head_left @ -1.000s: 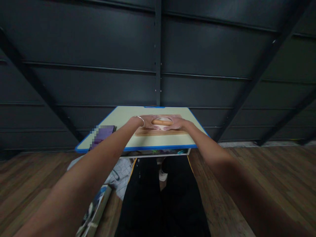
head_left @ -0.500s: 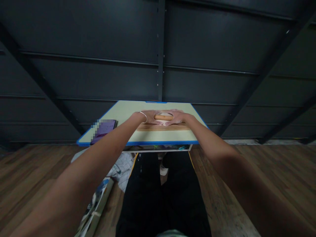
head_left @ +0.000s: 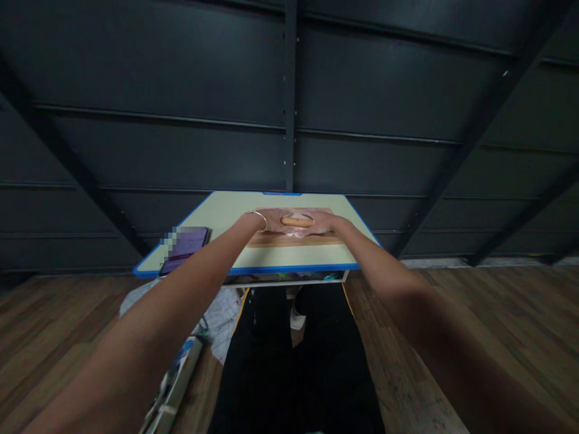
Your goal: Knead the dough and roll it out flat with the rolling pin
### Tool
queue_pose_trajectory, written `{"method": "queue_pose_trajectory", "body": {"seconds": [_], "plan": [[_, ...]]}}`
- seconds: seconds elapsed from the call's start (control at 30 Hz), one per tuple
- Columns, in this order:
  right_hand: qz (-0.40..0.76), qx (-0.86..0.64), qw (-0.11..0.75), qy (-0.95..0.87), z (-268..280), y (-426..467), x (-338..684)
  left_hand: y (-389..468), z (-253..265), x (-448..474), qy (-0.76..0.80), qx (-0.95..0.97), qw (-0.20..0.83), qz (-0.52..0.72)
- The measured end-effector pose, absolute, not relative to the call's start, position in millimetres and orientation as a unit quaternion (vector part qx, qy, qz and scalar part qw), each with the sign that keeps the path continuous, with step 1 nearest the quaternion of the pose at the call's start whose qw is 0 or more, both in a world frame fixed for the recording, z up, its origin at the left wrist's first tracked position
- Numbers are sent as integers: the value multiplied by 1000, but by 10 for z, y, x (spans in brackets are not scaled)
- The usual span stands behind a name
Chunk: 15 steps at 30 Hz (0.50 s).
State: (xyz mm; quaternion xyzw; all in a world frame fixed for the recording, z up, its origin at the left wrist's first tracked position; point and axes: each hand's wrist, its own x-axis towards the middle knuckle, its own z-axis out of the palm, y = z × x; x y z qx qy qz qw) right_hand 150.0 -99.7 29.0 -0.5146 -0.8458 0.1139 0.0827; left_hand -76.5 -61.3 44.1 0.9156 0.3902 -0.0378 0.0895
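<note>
A light wooden rolling pin (head_left: 296,222) lies crosswise over a flat piece of whitish dough (head_left: 299,234), which is mostly covered by my hands. Under them is a wooden board (head_left: 294,241). My left hand (head_left: 272,221), with a thin bangle at its wrist, is closed over the pin's left end. Over the right end curls my right hand (head_left: 320,221). Only the pin's middle shows between the hands; its ends and most fingertips are hidden.
The board rests on a pale, blue-edged table (head_left: 235,208). A phone-like device with a purple screen (head_left: 186,246) lies at its left. Below the tabletop is a filled shelf (head_left: 289,278). A long box (head_left: 176,386) stands on the floor at left; a dark panelled wall (head_left: 203,157) rises behind.
The camera has tilted slightly, so the table and wall sit a little lower and further left in view. Both hands stay on the rolling pin, with barely any shift across the board.
</note>
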Motion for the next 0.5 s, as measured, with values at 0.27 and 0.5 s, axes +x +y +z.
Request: {"method": "queue_pose_trajectory", "body": {"seconds": [0.27, 0.5], "plan": [[119, -510, 118, -844, 192, -980, 1509, -631, 447, -724, 396, 913, 93, -28], [116, -501, 118, -850, 242, -1053, 1459, -692, 429, -699, 449, 891, 47, -40]]}}
